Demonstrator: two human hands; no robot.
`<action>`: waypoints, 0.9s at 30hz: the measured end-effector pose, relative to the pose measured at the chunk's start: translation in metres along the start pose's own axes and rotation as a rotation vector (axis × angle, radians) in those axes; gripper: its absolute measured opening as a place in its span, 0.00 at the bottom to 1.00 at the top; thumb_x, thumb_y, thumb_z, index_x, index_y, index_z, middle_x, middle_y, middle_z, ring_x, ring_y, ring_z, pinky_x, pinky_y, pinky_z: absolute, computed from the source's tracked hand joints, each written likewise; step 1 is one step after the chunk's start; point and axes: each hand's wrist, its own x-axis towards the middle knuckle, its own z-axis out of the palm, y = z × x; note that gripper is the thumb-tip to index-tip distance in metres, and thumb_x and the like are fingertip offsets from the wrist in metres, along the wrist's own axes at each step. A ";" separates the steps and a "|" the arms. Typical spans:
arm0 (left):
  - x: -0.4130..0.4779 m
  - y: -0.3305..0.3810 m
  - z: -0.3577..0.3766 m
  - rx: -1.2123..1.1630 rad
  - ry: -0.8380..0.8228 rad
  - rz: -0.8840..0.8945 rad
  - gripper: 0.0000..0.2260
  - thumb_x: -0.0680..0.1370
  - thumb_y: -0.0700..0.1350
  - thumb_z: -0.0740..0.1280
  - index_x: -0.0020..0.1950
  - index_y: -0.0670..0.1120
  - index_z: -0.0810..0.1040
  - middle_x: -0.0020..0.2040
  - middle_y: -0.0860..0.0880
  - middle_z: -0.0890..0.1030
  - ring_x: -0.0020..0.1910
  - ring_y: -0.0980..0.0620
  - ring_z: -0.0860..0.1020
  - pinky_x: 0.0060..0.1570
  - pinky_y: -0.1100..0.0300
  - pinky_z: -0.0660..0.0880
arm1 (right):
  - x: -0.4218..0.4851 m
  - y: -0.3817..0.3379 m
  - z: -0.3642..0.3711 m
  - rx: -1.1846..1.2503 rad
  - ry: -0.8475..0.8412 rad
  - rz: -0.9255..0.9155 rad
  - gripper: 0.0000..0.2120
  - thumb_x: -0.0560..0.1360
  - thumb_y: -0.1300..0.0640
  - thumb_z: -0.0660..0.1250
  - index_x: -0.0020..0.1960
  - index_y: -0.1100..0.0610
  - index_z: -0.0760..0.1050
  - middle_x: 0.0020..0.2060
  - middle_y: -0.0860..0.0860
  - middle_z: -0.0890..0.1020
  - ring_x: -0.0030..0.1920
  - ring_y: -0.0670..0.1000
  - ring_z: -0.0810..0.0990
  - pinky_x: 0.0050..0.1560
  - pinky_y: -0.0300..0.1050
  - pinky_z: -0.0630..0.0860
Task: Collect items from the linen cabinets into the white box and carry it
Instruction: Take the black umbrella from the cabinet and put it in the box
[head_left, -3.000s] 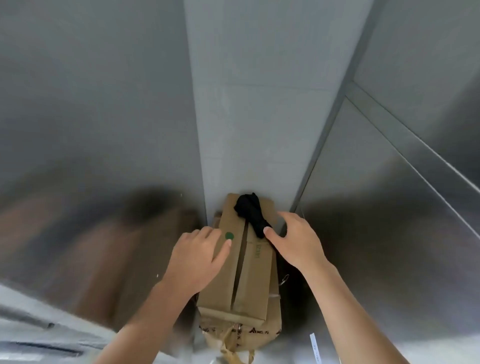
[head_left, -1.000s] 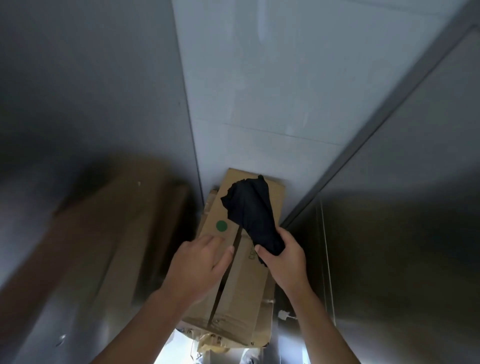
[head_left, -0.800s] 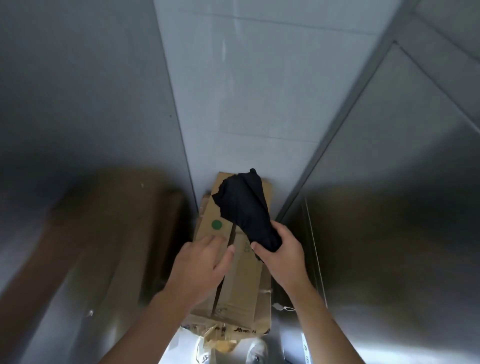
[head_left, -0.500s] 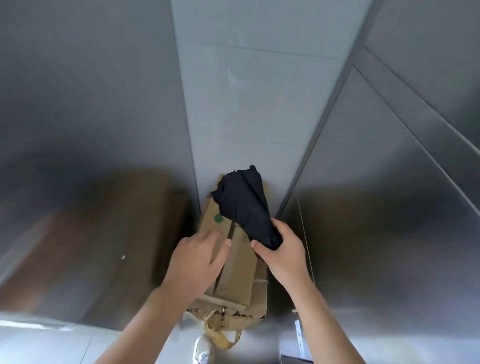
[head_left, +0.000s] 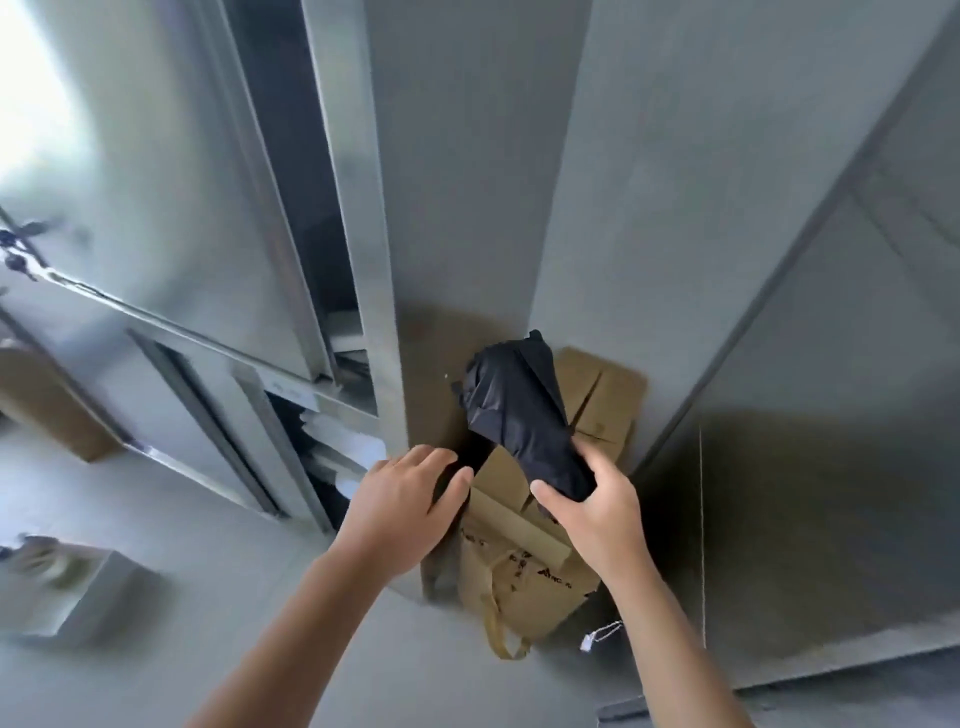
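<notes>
A dark folded cloth (head_left: 517, 410) lies over the top of a brown cardboard box (head_left: 602, 405) that stands in the gap between two steel cabinets. My right hand (head_left: 592, 514) grips the lower end of the cloth. My left hand (head_left: 410, 501) hovers just left of the box with fingers loosely spread, holding nothing. A brown paper bag (head_left: 514, 582) with a handle stands in front of the box.
A steel cabinet (head_left: 249, 322) on the left has its doors ajar, with white folded linens (head_left: 343, 447) on the lower shelf. Another steel cabinet wall (head_left: 810, 467) rises on the right. A pale box (head_left: 72, 592) sits on the floor at the lower left, blurred.
The view has swung left, revealing the open cabinet and the floor. My right hand still holds the cloth and has lifted it a little; my left hand has come off the cardboard box.
</notes>
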 end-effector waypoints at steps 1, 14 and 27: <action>-0.010 -0.007 -0.007 -0.009 0.008 -0.009 0.28 0.79 0.67 0.45 0.64 0.55 0.76 0.58 0.56 0.80 0.53 0.49 0.80 0.55 0.55 0.73 | -0.007 -0.008 0.006 0.003 -0.017 -0.008 0.30 0.70 0.49 0.79 0.70 0.50 0.75 0.61 0.39 0.80 0.56 0.38 0.79 0.56 0.31 0.74; -0.169 -0.149 -0.114 0.043 0.124 -0.173 0.18 0.82 0.60 0.55 0.61 0.52 0.78 0.58 0.55 0.81 0.51 0.47 0.80 0.49 0.58 0.70 | -0.110 -0.134 0.143 0.087 -0.211 -0.164 0.23 0.69 0.53 0.79 0.59 0.37 0.77 0.53 0.33 0.82 0.55 0.37 0.80 0.50 0.32 0.77; -0.344 -0.266 -0.206 0.087 0.328 -0.620 0.20 0.80 0.62 0.52 0.64 0.56 0.76 0.60 0.58 0.79 0.56 0.50 0.79 0.54 0.55 0.72 | -0.184 -0.244 0.317 0.130 -0.603 -0.388 0.21 0.67 0.48 0.75 0.59 0.39 0.77 0.50 0.39 0.82 0.50 0.42 0.82 0.49 0.49 0.82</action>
